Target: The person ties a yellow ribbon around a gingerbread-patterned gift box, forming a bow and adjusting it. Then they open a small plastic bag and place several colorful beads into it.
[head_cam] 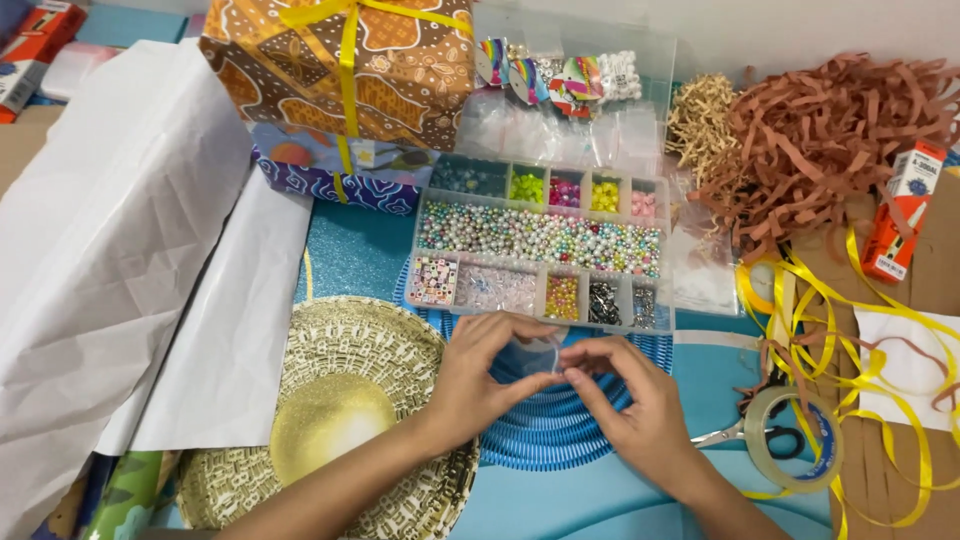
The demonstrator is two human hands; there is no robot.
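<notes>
A small clear plastic bag [537, 357] is pinched between both hands' fingers [575, 372], just below a compartmented bead box [540, 245].

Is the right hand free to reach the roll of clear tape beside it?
Probably not straight away: the right hand is pinching a small clear piece together with the left hand. The tape roll lies uncovered just to its right.

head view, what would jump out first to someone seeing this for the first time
Probably the clear bead organizer at centre, its compartments full of pastel and bright beads. Just below it, the left hand and right hand pinch something small and clear between their fingertips. The brown patterned gift box with yellow ribbon sits top centre, and brown paper shred is heaped at the right.
</notes>
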